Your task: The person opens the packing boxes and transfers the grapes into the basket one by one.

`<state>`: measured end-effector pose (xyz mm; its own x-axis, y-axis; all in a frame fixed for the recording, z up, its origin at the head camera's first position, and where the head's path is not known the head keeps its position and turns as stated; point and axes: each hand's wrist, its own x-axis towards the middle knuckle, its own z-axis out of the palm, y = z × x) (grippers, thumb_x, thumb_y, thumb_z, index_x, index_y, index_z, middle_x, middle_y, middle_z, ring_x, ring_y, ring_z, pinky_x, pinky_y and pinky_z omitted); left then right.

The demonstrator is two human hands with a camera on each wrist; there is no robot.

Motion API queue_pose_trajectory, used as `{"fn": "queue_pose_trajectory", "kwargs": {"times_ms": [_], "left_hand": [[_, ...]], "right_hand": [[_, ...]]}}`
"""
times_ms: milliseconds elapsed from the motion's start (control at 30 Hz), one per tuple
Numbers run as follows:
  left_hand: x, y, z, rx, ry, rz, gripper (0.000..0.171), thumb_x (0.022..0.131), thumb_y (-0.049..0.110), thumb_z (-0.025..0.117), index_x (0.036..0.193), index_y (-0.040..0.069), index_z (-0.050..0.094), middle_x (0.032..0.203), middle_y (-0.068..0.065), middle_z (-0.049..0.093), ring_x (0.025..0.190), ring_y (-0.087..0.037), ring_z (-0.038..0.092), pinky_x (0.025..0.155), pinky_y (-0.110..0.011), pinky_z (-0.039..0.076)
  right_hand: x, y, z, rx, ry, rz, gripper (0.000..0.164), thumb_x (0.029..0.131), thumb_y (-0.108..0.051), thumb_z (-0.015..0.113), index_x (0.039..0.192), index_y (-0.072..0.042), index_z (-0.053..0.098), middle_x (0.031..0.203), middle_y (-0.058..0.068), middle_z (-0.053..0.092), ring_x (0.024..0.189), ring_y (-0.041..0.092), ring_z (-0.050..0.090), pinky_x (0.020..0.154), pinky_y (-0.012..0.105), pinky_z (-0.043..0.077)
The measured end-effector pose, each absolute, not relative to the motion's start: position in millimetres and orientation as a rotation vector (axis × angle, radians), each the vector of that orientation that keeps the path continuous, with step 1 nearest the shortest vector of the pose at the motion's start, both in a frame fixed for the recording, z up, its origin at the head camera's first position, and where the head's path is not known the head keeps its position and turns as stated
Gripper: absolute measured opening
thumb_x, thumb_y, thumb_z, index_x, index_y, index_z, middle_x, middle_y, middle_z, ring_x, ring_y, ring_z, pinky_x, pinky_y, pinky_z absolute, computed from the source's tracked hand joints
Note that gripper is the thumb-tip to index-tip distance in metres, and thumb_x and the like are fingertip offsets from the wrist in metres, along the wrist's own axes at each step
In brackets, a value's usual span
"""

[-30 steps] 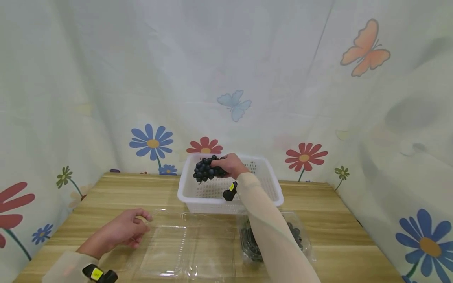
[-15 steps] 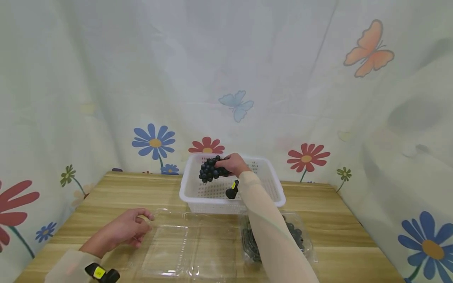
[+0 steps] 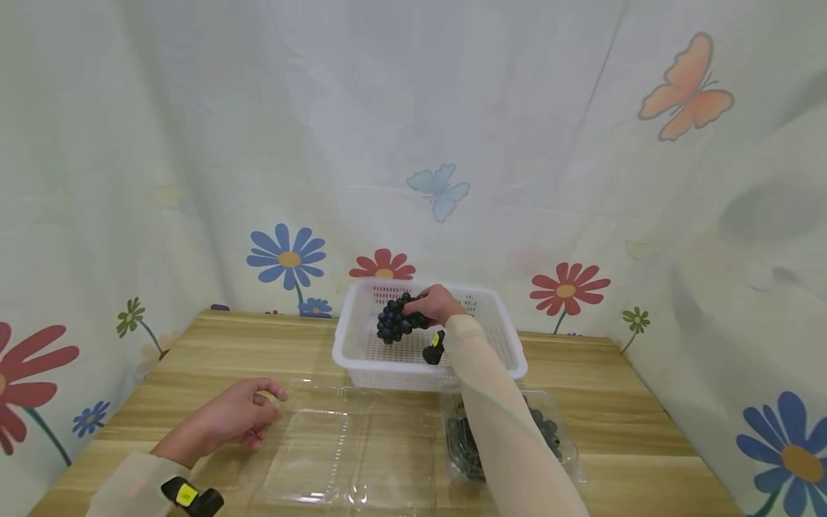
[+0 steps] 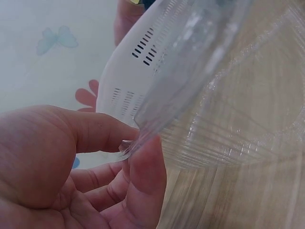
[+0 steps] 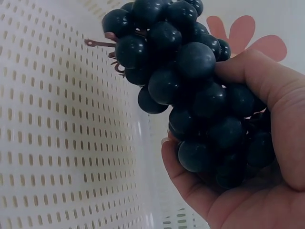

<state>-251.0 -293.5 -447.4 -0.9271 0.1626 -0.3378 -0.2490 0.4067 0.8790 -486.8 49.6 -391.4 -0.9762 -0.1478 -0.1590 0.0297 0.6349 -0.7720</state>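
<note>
A bunch of dark grapes (image 5: 190,90) is in my right hand (image 3: 439,303), thumb on one side and fingers curled under the other. The hand holds the bunch inside the white perforated basket (image 3: 429,368), above its slotted floor. My left hand (image 3: 235,415) pinches the edge of a clear plastic clamshell box (image 4: 190,95) between thumb and forefinger; in the head view this box (image 3: 306,459) lies open on the table at front left. A stub of stem (image 5: 100,43) sticks out of the bunch in the right wrist view.
A second clear box (image 3: 565,459) with dark grapes (image 3: 548,429) stands at front right, partly hidden by my right forearm (image 3: 510,424). All of it rests on a wood-grain table (image 3: 620,402). Behind hangs a pale curtain (image 3: 323,143) with printed flowers and butterflies.
The grapes in my right hand have come slightly lower within the basket. The whole head view has shifted a little to the right; the left hand keeps its pinch on the box edge.
</note>
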Motion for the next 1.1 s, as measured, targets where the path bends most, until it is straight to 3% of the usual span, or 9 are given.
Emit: {"fn": "queue_pose_trajectory", "kwargs": {"times_ms": [267, 600, 833, 933, 1100], "left_hand": [[-248.8, -291.6, -444.8, -0.051, 2.299, 1.539, 0.039, 0.097, 0.009, 0.064, 0.131, 0.0, 0.048, 0.074, -0.007, 0.056, 0.061, -0.019, 0.056, 0.055, -0.031, 0.056], [-245.8, -289.9, -441.5, -0.036, 2.287, 1.567, 0.039, 0.096, 0.007, 0.063, 0.131, -0.003, 0.048, 0.073, -0.007, 0.055, 0.061, -0.019, 0.055, 0.055, -0.031, 0.056], [-246.0, -289.4, -441.7, -0.062, 2.292, 1.558, 0.039, 0.096, 0.007, 0.064, 0.131, -0.002, 0.049, 0.075, -0.007, 0.055, 0.061, -0.019, 0.055, 0.055, -0.031, 0.056], [-246.0, -288.9, -441.2, -0.084, 2.296, 1.552, 0.039, 0.096, 0.007, 0.064, 0.131, -0.001, 0.049, 0.076, -0.008, 0.056, 0.062, -0.019, 0.056, 0.055, -0.031, 0.057], [-246.3, -290.4, -441.7, -0.084, 2.286, 1.557, 0.04, 0.095, 0.006, 0.064, 0.131, -0.001, 0.049, 0.076, -0.007, 0.056, 0.062, -0.019, 0.055, 0.055, -0.031, 0.056]], "right_hand": [[-482.7, 49.4, -387.4, -0.146, 2.635, -1.205, 0.036, 0.081, -0.025, 0.085, 0.105, -0.003, 0.07, 0.104, 0.011, 0.074, 0.085, 0.021, 0.07, 0.074, 0.035, 0.063], [-487.8, 46.2, -396.0, -0.22, 2.593, -1.068, 0.034, 0.078, -0.03, 0.09, 0.101, -0.01, 0.074, 0.105, 0.005, 0.073, 0.088, 0.019, 0.068, 0.089, 0.047, 0.062], [-483.2, 42.8, -395.7, -0.266, 2.584, -0.981, 0.047, 0.08, -0.033, 0.088, 0.117, -0.009, 0.071, 0.12, 0.007, 0.07, 0.109, 0.024, 0.066, 0.085, 0.046, 0.063], [-482.2, 44.4, -394.7, -0.294, 2.575, -0.945, 0.052, 0.081, -0.035, 0.087, 0.122, -0.008, 0.071, 0.122, 0.009, 0.07, 0.109, 0.024, 0.067, 0.079, 0.042, 0.064], [-482.2, 45.8, -395.4, -0.298, 2.557, -0.934, 0.054, 0.082, -0.037, 0.086, 0.125, -0.01, 0.07, 0.123, 0.01, 0.07, 0.108, 0.025, 0.067, 0.082, 0.042, 0.064]]}}
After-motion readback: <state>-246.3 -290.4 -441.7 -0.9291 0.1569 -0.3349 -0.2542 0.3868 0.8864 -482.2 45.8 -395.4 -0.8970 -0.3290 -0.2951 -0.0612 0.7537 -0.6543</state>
